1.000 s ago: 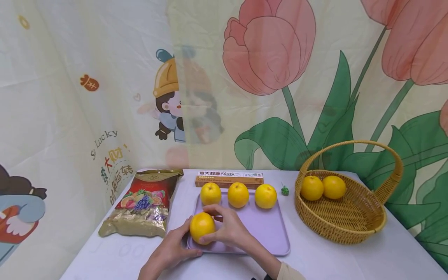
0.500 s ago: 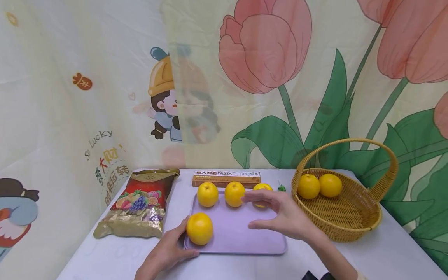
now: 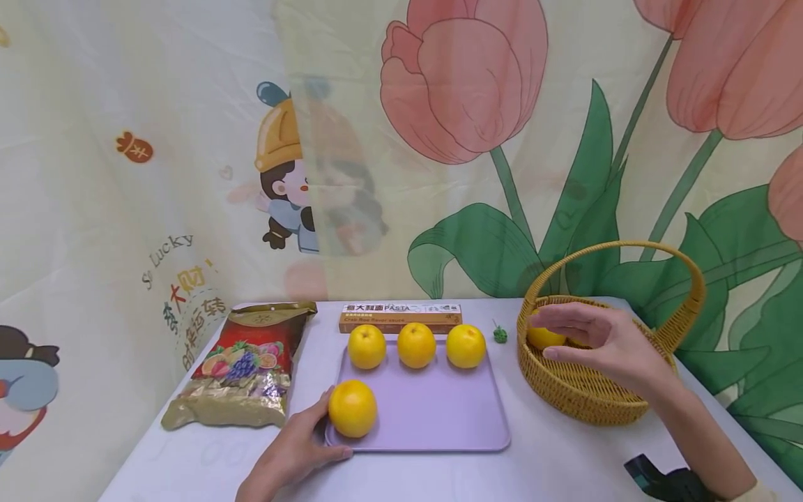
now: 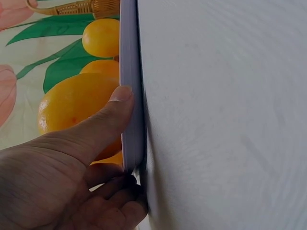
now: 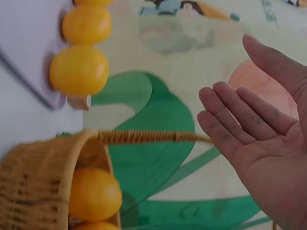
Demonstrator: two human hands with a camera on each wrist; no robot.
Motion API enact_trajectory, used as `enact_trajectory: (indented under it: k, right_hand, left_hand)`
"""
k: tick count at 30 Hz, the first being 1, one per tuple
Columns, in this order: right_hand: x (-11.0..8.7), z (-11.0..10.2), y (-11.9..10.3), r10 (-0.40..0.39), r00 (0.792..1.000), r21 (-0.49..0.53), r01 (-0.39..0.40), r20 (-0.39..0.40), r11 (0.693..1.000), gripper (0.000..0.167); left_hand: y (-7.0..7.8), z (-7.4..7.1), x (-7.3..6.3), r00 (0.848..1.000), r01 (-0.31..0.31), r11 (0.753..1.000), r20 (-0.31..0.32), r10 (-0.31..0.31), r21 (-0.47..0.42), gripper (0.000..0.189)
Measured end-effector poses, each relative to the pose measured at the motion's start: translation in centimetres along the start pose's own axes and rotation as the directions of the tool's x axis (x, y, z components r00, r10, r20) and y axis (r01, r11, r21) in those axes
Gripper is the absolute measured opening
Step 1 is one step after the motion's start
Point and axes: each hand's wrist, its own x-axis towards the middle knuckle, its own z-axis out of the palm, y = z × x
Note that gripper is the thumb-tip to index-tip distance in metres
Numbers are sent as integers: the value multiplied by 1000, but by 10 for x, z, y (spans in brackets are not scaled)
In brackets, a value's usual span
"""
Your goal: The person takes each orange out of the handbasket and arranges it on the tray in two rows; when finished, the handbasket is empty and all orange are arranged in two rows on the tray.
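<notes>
A lilac tray [image 3: 439, 411] lies on the table. My left hand [image 3: 291, 450] holds its near left corner, with the thumb [image 4: 103, 120] on the front rim in the left wrist view. One orange [image 3: 353, 408] sits in that corner, close to the fingers. Along the far edge stands a row of three more: a left orange [image 3: 366, 346], a middle orange [image 3: 416, 345] and a right orange [image 3: 465, 346]. My right hand [image 3: 608, 345], fingers extended and holding nothing, hovers over the wicker basket [image 3: 583, 404]. Inside it is an orange [image 5: 96, 194]; another is partly visible below that in the right wrist view.
Behind the tray lies a pasta box [image 3: 400, 319]. A red and gold fruit-print bag [image 3: 241, 366] rests on the left. Between tray and basket is a small green object [image 3: 500, 335]. The basket's tall handle [image 3: 686, 286] arches up. A printed curtain [image 3: 351, 160] hangs behind the table.
My right hand let go of the near-left orange and moved right, over to the basket. My left hand stays at the tray corner. The view has shifted slightly right.
</notes>
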Motion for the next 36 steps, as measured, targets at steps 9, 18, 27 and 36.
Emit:
enact_trajectory:
  k: [9,18,27,36]
  right_hand:
    - [20,-21,45,238,969,-53,-241,-64,969,56]
    - [47,-21,77,365,926,-30,-369,-101,929,71]
    - [60,-17,97,436,896,18,-436,-86,900,65]
    - [62,-17,109,460,883,-67,-466,-92,882,69]
  left_hand:
    - [-4,-1,-1,1000,-19,1000,-13,18,-10,108]
    - [-4,-1,1,1000,-8,1000,-1,8,-23,107]
    - [-1,1,2,1000,12,1000,11,-12,-26,109]
    - [0,-1,0,1000,23,999,10,-23,-29,109]
